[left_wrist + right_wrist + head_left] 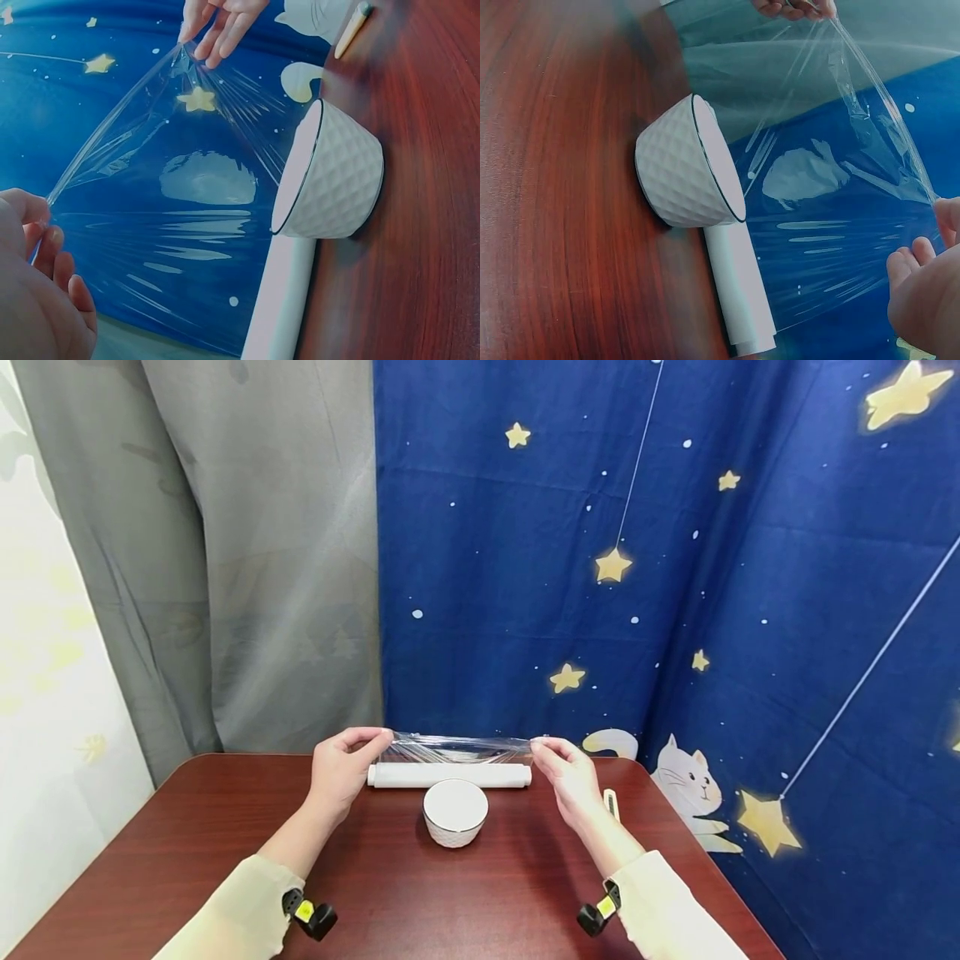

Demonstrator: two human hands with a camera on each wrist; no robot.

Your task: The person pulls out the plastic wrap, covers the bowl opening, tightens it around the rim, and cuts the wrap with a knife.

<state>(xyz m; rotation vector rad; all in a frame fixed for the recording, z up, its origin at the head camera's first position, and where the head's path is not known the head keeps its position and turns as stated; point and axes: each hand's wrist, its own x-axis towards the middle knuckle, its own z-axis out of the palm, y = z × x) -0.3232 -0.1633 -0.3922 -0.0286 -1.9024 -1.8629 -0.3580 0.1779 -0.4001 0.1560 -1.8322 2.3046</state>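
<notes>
Left hand (341, 770) pinches film (461, 746) at ten o'clock from the bowl (455, 817), right hand (570, 777) pinches it at two, and the roll (450, 775) lies at twelve!

We face a grey curtain (288, 552) | blue curtain (510, 527) beside it, printed with yellow stars (613, 566) and a white cat (684, 781) | bright pale panel (45, 693) at left | reddish-brown wood-grain surface (420, 910)
</notes>
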